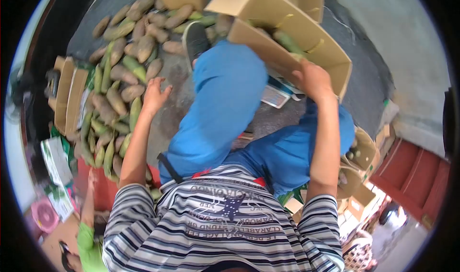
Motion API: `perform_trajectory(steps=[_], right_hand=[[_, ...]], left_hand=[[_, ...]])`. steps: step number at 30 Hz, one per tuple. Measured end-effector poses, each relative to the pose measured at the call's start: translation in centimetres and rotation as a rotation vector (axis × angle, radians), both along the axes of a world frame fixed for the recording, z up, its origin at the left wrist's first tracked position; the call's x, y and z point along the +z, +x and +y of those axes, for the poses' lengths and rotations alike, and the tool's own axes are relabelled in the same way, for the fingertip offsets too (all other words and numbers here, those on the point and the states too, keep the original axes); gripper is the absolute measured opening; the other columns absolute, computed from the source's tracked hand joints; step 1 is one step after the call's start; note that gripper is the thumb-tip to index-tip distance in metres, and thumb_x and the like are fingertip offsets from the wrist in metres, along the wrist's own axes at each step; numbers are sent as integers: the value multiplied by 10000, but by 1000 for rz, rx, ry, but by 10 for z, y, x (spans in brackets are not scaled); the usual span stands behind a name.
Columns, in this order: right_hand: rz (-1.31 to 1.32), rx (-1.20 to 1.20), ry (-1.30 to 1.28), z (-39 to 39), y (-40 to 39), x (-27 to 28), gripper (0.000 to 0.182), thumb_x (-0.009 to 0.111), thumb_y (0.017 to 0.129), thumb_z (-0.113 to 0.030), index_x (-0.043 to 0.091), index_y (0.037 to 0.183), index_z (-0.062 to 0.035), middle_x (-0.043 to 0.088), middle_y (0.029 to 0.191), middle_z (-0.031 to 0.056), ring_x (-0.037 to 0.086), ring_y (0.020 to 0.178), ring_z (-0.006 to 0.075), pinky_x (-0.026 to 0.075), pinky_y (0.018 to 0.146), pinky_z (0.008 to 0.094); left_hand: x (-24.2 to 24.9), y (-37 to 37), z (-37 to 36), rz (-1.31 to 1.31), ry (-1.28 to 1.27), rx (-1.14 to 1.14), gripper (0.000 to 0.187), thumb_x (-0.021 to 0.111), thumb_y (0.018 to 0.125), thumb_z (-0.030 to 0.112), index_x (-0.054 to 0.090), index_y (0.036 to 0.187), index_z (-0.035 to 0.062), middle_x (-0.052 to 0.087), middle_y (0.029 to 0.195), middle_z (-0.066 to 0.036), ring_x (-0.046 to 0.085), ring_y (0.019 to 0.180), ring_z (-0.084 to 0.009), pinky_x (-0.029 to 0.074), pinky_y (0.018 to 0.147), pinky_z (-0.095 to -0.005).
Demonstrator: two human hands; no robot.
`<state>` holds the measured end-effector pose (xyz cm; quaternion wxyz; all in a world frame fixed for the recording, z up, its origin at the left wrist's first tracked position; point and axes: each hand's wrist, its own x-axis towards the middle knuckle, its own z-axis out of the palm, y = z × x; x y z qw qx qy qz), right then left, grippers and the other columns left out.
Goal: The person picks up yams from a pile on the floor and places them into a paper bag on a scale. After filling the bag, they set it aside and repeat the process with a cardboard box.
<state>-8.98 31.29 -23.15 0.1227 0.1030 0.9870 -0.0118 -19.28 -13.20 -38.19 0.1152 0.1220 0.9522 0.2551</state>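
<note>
My left hand (157, 94) hangs at the right edge of a big heap of long, cucumber-like vegetables (116, 99), some green, some brown. Its fingers are apart and nothing is in them. On the other side, my right hand (314, 80) grips the near edge of an open cardboard box (266, 56), its fingers partly hidden. Inside that box lies a green vegetable (287, 41), close to my right fingertips; others behind it are only partly visible.
A flattish printed item (275, 95) lies on the floor under the box. More cardboard boxes (362, 152) stand at the right, another (69, 94) at the left. A co-worker's green sleeve (88, 245) shows at lower left, near a pink basin (44, 213). A woven basket (358, 255) stands lower right.
</note>
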Motion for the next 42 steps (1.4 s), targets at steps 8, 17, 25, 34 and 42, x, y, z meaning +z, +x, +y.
perform_trajectory(steps=[8, 17, 25, 34, 42], right_hand=[[-16, -57, -73, -17, -2, 16, 413, 590, 840, -270, 521, 1139, 7, 609, 936, 241, 576, 921, 387, 445, 787, 448], [81, -40, -74, -19, -1, 9, 383, 600, 826, -252, 527, 1107, -2, 625, 902, 206, 597, 872, 369, 457, 751, 443], [55, -78, -80, -12, 1, 5, 446, 589, 838, -284, 507, 1167, 7, 622, 935, 225, 593, 897, 381, 455, 765, 446], [86, -50, -95, -18, 1, 7, 335, 590, 830, -280, 532, 1041, -26, 624, 863, 202, 597, 851, 373, 458, 735, 452], [101, -66, -131, -9, 6, 7, 420, 616, 800, -313, 528, 1109, -44, 604, 1004, 178, 583, 944, 345, 458, 806, 433]], left_hand=[[-83, 62, -155, -220, -382, 624, 585, 699, 703, 292, 479, 1162, 4, 455, 1231, -217, 482, 1122, -363, 421, 927, -415], [-133, 73, -215, -129, -193, 643, 658, 691, 681, 279, 443, 1216, -12, 500, 1202, -247, 494, 1128, -356, 423, 930, -396], [-121, 50, -207, -564, -135, 694, 666, 704, 682, 400, 502, 1178, 4, 520, 1206, -225, 527, 1092, -343, 444, 885, -393], [-146, 100, -127, -608, -291, 288, 778, 775, 605, 461, 465, 1162, 16, 548, 1141, -238, 542, 1068, -365, 457, 882, -416], [-132, 99, -100, -528, -143, 343, 747, 786, 595, 447, 532, 1088, -54, 629, 990, -223, 629, 902, -323, 495, 771, -374]])
